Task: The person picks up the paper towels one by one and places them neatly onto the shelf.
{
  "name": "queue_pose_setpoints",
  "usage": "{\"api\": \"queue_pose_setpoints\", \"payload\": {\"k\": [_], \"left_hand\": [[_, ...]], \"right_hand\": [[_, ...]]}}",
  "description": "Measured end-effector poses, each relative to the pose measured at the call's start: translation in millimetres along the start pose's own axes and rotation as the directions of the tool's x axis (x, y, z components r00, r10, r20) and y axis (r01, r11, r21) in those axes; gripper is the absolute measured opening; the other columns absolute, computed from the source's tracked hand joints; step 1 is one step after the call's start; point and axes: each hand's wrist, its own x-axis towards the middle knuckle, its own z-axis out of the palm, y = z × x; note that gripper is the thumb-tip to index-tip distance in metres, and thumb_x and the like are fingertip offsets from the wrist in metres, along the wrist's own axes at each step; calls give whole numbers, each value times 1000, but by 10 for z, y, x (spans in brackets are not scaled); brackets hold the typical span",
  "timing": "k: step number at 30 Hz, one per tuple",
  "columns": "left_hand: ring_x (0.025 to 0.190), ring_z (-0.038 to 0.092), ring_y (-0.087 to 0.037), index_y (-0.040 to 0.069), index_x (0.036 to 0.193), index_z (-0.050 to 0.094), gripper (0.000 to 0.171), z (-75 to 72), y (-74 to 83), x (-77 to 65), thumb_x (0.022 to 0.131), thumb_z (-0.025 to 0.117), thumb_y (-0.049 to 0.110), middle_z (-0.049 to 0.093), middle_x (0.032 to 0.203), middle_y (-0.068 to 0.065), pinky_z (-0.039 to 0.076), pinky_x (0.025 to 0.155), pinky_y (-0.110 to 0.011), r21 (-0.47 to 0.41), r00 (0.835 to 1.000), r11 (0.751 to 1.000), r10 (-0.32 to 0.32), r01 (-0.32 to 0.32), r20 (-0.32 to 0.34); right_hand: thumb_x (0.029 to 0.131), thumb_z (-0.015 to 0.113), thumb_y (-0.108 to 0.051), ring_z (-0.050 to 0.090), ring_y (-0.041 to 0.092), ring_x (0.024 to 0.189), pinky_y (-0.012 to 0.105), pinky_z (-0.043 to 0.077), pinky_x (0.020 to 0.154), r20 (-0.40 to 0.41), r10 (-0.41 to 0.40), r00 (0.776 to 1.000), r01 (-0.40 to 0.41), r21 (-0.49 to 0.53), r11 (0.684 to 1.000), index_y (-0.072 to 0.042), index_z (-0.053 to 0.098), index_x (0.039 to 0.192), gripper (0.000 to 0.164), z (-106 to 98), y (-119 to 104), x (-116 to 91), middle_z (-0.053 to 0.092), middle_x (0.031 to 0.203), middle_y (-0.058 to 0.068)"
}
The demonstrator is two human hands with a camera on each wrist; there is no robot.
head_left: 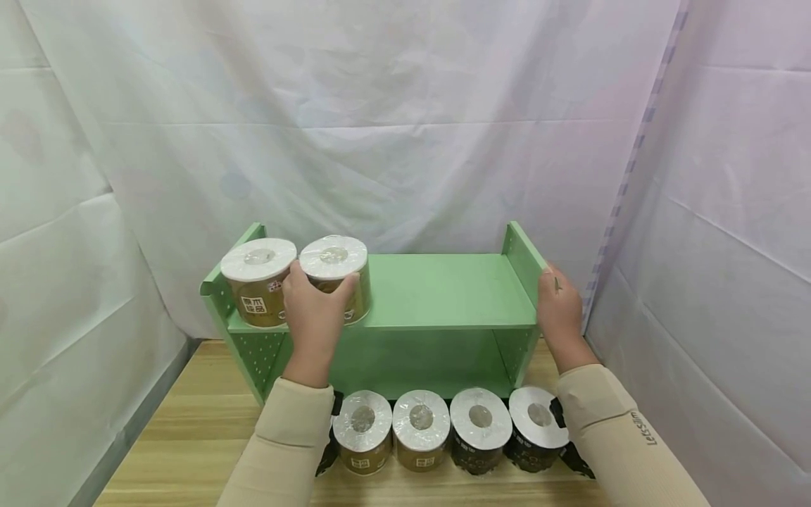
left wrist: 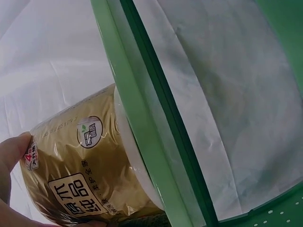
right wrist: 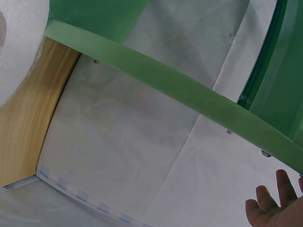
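My left hand (head_left: 317, 299) grips a gold-wrapped toilet paper roll (head_left: 334, 257) with a white top, thumb and fingers on its sides. This roll (left wrist: 90, 165) fills the lower left of the left wrist view, by the edge of the shelf board (left wrist: 142, 127). A second gold roll (head_left: 256, 292) stands left of it on the upper board of the green shelf rack (head_left: 443, 289). At the rack's right side panel (head_left: 524, 257) is my right hand (head_left: 560, 303). In the right wrist view its fingers (right wrist: 267, 201) extend loosely beside the panel's outer face.
In front of the rack, on the wooden table (head_left: 196, 415), stands a row of rolls: gold ones (head_left: 364, 454) to the left, black ones (head_left: 478, 454) to the right. White curtains (head_left: 405, 141) hang behind and on both sides.
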Motion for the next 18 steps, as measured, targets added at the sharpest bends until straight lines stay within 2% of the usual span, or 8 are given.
{"api": "queue_pose_setpoints", "payload": {"k": [18], "left_hand": [[130,40,-36,4,147,33,90,45,-8,15,78,79,37,40,140,-22,34,106,-51,-4,1000,1000,10,-10,-27]], "right_hand": [[101,22,-43,39,36,134,55,31,108,-16,-20,1000,20,-3,1000,-11,41,147,59,16,30,19,41,148,15]]}}
